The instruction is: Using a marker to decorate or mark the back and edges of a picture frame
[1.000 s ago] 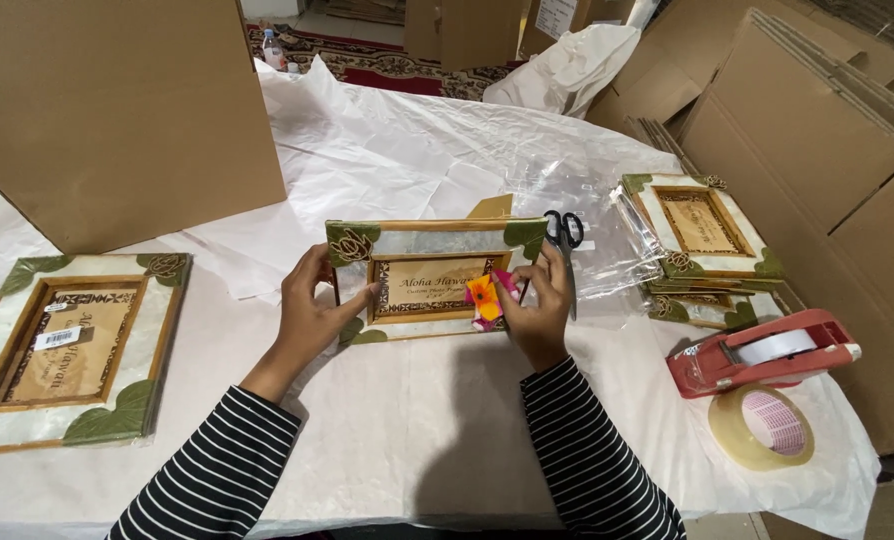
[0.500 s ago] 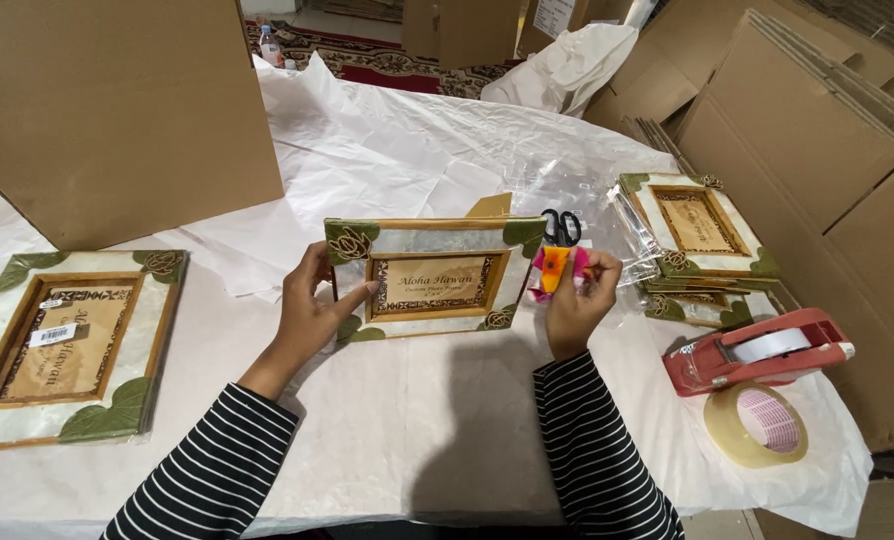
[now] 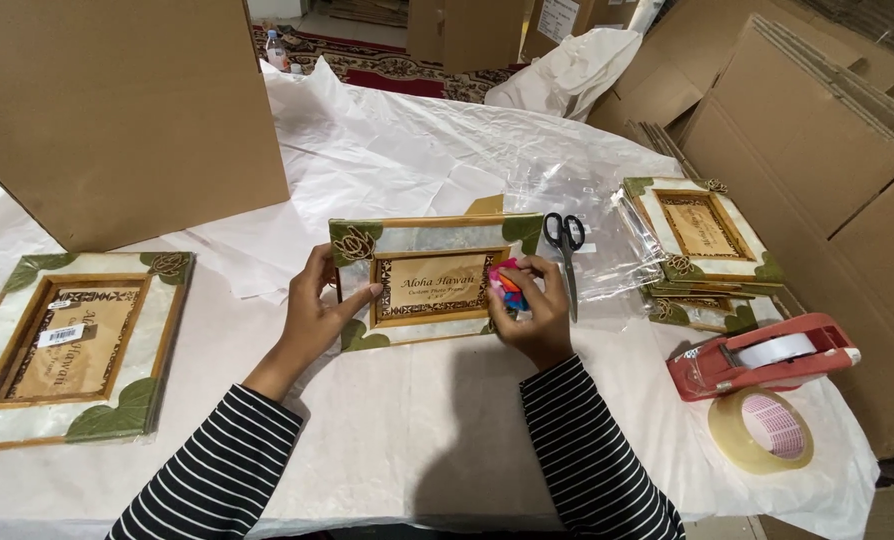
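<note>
A picture frame (image 3: 422, 240) with a pale border, green leaf corners and a wooden inner rim stands tilted on the table in front of me. My left hand (image 3: 317, 305) grips its left edge, thumb on the front. My right hand (image 3: 532, 310) is closed on a small bright pink, orange and blue object (image 3: 507, 285) and presses it against the frame's lower right part. Both my sleeves are black-and-white striped.
Black-handled scissors (image 3: 565, 240) lie just right of the frame on clear plastic wrap (image 3: 607, 215). A similar frame (image 3: 72, 345) lies flat at left. Stacked frames (image 3: 702, 235), a red tape dispenser (image 3: 762, 355), a tape roll (image 3: 762, 430) and cardboard boxes (image 3: 127, 110) surround them.
My right hand went out to the right past the frame's edge with the colourful object, then came back onto the frame's lower right. The left hand kept its hold.
</note>
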